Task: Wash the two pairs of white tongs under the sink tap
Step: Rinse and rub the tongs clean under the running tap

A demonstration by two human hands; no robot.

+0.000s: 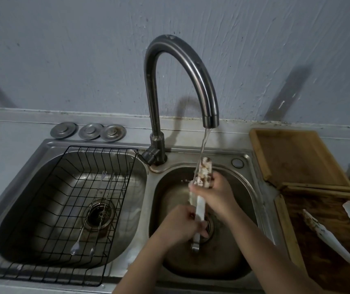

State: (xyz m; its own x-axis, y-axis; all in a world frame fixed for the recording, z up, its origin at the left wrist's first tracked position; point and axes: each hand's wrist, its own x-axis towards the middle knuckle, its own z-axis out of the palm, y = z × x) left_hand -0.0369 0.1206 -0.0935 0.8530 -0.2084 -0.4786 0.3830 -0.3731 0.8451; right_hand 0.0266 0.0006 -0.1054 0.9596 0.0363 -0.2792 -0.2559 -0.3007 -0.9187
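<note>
Your left hand (pixel 182 224) grips the tongs (pixel 199 206) by the handle; your right hand (pixel 214 193) pinches them near the dirty tip. Rub this tip under the stream (pixel 204 143). The second pair (pixel 326 238) waits right of your hands.

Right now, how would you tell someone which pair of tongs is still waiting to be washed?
Start at the sink and look right to the dark wooden board on the counter. The waiting tongs lie open on it, white arms spread, one tip speckled with brown residue. The other tongs are over the right basin under the running water, gripped by the left hand and right hand.
</note>
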